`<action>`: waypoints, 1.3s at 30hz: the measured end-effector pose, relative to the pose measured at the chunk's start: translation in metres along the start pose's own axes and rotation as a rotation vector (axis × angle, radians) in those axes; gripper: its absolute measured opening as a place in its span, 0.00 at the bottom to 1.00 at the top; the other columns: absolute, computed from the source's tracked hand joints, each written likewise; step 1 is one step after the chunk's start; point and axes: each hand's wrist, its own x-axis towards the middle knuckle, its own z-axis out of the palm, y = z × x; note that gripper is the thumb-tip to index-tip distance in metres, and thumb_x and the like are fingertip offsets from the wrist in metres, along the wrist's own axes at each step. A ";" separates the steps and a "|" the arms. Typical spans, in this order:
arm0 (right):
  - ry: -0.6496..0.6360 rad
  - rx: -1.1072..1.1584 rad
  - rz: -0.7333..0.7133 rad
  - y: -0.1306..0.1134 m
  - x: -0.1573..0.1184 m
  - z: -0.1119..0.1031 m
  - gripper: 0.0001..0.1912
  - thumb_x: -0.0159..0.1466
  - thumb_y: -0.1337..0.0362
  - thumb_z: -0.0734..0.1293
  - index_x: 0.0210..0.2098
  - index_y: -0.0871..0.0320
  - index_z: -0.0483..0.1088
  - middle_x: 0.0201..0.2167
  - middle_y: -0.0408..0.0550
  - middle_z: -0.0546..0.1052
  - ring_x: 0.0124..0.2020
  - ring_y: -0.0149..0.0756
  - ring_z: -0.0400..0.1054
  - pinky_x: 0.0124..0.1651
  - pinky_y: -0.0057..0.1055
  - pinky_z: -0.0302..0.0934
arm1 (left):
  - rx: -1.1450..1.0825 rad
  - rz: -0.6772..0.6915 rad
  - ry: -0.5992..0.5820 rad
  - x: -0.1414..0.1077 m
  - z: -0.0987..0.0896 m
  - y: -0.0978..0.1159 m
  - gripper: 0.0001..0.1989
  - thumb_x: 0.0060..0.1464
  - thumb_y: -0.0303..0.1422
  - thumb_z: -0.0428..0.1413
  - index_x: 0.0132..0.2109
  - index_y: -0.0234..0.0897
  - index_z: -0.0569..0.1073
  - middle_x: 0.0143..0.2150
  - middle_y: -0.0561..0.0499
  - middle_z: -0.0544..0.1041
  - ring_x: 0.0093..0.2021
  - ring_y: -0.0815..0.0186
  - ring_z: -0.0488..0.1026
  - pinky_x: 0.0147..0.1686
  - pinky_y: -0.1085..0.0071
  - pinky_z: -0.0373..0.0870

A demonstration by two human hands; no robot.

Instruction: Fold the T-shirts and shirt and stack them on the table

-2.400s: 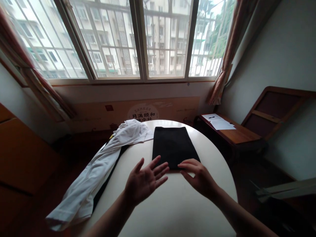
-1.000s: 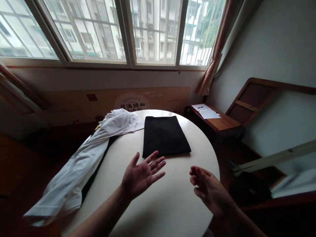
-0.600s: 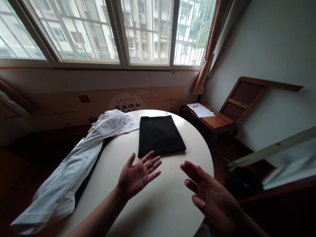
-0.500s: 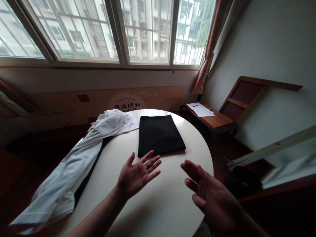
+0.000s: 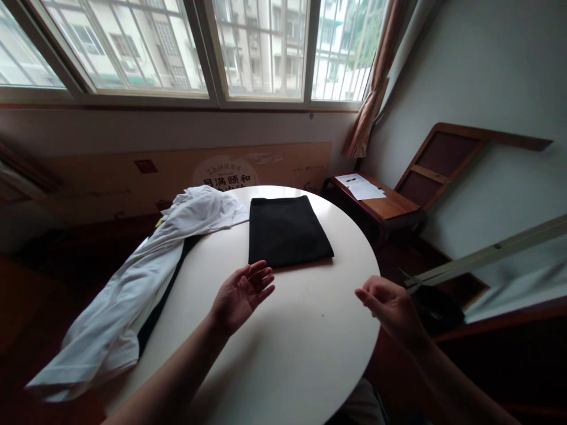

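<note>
A black folded cloth (image 5: 287, 230) lies flat on the round white table (image 5: 283, 330). My left hand (image 5: 241, 295) hovers palm up near the cloth's front left corner, fingers slightly curled and apart, holding nothing. Over the table's right edge, my right hand (image 5: 390, 304) is closed in a loose fist with nothing visible in it. A white garment (image 5: 128, 289) drapes across the left side of the table and hangs over its edge, with a dark piece of fabric (image 5: 166, 301) under it.
Beyond the table stands a printed cardboard panel (image 5: 266, 171) against the wall below the window (image 5: 261, 47). At the right is a wooden chair (image 5: 398, 212) with papers (image 5: 363, 188) on it. A black item (image 5: 436, 310) sits low on the right.
My right hand has moved right and curled from open fingers into a fist. My left hand's fingers have bent a little. The view has tilted slightly downward.
</note>
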 end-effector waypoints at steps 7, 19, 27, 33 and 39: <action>-0.172 -0.189 -0.005 0.009 -0.029 0.010 0.12 0.71 0.58 0.60 0.43 0.56 0.72 0.39 0.52 0.74 0.38 0.37 0.69 0.36 0.31 0.67 | 0.020 0.023 0.125 0.005 0.000 0.003 0.11 0.62 0.28 0.50 0.39 0.33 0.78 0.31 0.47 0.80 0.30 0.65 0.78 0.34 0.68 0.77; -0.550 -0.143 -0.042 0.013 -0.046 0.055 0.17 0.67 0.55 0.62 0.24 0.53 0.70 0.24 0.41 0.72 0.30 0.36 0.68 0.65 0.51 0.53 | 0.077 -0.058 0.099 0.009 -0.006 -0.002 0.08 0.61 0.28 0.52 0.39 0.32 0.77 0.31 0.49 0.80 0.28 0.67 0.77 0.31 0.70 0.74; 0.462 -1.082 -0.112 0.074 -0.038 -0.066 0.18 0.67 0.52 0.61 0.39 0.58 0.75 0.61 0.62 0.69 0.68 0.66 0.51 0.63 0.74 0.40 | 0.096 -0.055 0.110 0.007 -0.003 -0.001 0.06 0.58 0.28 0.54 0.38 0.33 0.77 0.31 0.49 0.79 0.28 0.67 0.76 0.30 0.70 0.73; 0.063 -0.828 -0.140 0.064 -0.040 -0.030 0.17 0.68 0.56 0.61 0.49 0.56 0.75 0.61 0.58 0.70 0.66 0.53 0.59 0.65 0.58 0.55 | 0.424 0.182 0.091 0.011 -0.007 -0.002 0.05 0.53 0.32 0.59 0.33 0.36 0.77 0.31 0.50 0.77 0.32 0.66 0.73 0.33 0.71 0.71; -0.286 -0.662 -0.147 0.045 -0.025 0.013 0.14 0.69 0.60 0.63 0.50 0.53 0.77 0.54 0.52 0.77 0.59 0.47 0.68 0.63 0.51 0.61 | 1.191 0.707 0.166 0.023 -0.024 0.010 0.06 0.52 0.37 0.62 0.32 0.41 0.80 0.35 0.48 0.78 0.39 0.57 0.73 0.45 0.64 0.68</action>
